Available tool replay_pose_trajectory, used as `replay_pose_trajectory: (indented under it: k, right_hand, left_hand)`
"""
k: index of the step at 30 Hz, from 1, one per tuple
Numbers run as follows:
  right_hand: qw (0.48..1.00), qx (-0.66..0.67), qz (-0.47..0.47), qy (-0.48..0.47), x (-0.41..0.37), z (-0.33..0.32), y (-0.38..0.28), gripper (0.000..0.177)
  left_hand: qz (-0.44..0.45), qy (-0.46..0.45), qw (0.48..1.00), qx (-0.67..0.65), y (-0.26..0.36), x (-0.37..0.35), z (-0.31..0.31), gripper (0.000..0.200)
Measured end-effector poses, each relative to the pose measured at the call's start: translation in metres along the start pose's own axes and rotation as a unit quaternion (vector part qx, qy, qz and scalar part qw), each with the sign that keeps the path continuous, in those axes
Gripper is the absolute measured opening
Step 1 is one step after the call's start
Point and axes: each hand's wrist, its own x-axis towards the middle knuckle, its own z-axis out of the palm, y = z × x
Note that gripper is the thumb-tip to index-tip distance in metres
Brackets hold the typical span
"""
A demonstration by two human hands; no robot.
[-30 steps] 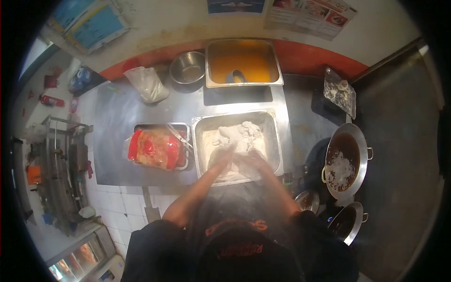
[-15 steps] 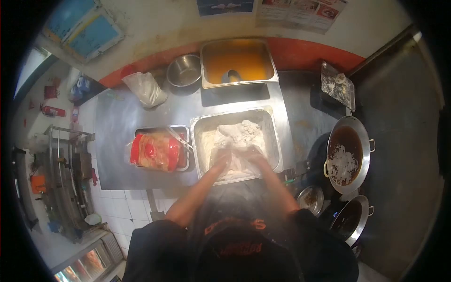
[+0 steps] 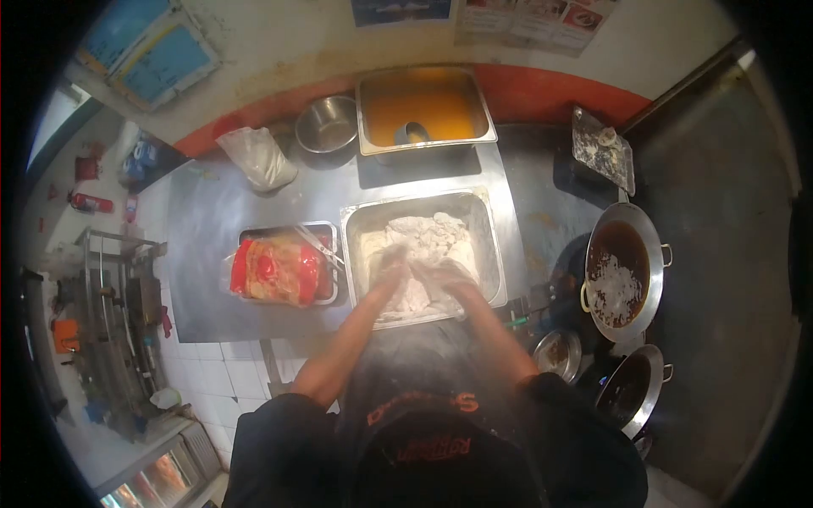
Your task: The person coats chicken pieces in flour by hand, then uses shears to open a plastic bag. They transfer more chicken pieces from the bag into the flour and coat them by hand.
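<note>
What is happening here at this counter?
A person works with both hands in a steel tray of flour. The left hand and right hand, dusted white, lie close together on the pile. A red packet sits in a smaller tray to their left; a wok with white pieces in dark liquid stands to the right.

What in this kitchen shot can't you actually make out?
Head view only.
Whatever the left hand and right hand work in the flour tray: motion blur and white coating hide it.
What lies in the wok: white foam covers it.
The posters: cut by the top edge, print too small.
</note>
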Motion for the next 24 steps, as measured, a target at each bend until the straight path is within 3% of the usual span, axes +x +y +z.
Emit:
replay_pose_trajectory:
  k: [1,4,5,7,9,12,13,14,15,16,17,18,20,21,24]
  right_hand:
    - [0.998,0.052,-0.004,0.022,-0.002,-0.003,0.0,0.077]
    - [0.974,0.208,-0.013,0.083,-0.022,-0.008,0.013,0.064]
    - [0.979,0.195,-0.032,0.041,0.008,0.005,0.047,0.071]
    - [0.987,-0.037,-0.156,0.032,0.036,0.024,0.059,0.065]
    - [0.997,-0.036,-0.06,-0.025,-0.013,0.011,0.001,0.072]
    - [0.992,0.089,-0.072,-0.048,0.047,0.045,0.056,0.079]
    - [0.992,0.07,-0.101,-0.025,0.031,0.033,0.05,0.071]
    - [0.99,0.05,-0.128,0.0,0.015,0.022,0.044,0.063]
    - [0.97,0.127,-0.207,-0.012,0.014,0.012,0.073,0.06]
    - [0.954,0.219,-0.203,-0.017,0.011,0.006,0.079,0.06]
    - [0.93,0.309,-0.2,-0.022,0.007,0.0,0.084,0.06]
    - [0.905,0.409,-0.114,-0.02,-0.008,-0.013,0.071,0.064]
    - [0.93,0.345,-0.123,0.028,-0.009,-0.02,0.062,0.063]
    - [0.958,0.176,-0.213,0.074,-0.001,-0.017,0.065,0.059]
    - [0.966,-0.07,-0.173,0.177,0.022,-0.008,0.027,0.048]
  left_hand:
    - [-0.137,0.016,0.978,-0.156,0.096,-0.032,-0.021,0.058]
    - [-0.125,0.009,0.992,-0.034,0.059,-0.028,-0.041,0.061]
    - [-0.168,-0.04,0.971,0.167,0.068,-0.021,-0.049,0.064]
    - [-0.093,-0.041,0.992,0.07,0.023,-0.03,-0.031,0.063]
    - [-0.027,-0.028,0.999,-0.009,-0.027,-0.026,0.0,0.062]
    - [-0.048,-0.045,0.997,-0.049,0.03,-0.038,-0.005,0.054]
    - [-0.127,0.034,0.971,-0.2,0.063,-0.038,-0.009,0.054]
    - [-0.096,0.044,0.98,-0.17,0.043,-0.028,-0.013,0.057]
    - [-0.067,0.053,0.986,-0.141,0.008,-0.012,-0.017,0.06]
    - [-0.038,0.061,0.991,-0.111,0.014,-0.012,-0.023,0.063]
    - [-0.078,0.105,0.979,-0.159,0.021,-0.015,-0.025,0.062]
    - [-0.104,0.091,0.981,-0.137,0.033,-0.017,-0.032,0.062]
    - [-0.158,0.059,0.982,-0.09,0.043,-0.016,-0.045,0.061]
    - [-0.145,0.169,0.975,0.0,0.028,-0.004,-0.027,0.059]
    - [0.004,-0.01,0.999,-0.041,-0.028,0.039,-0.002,0.064]
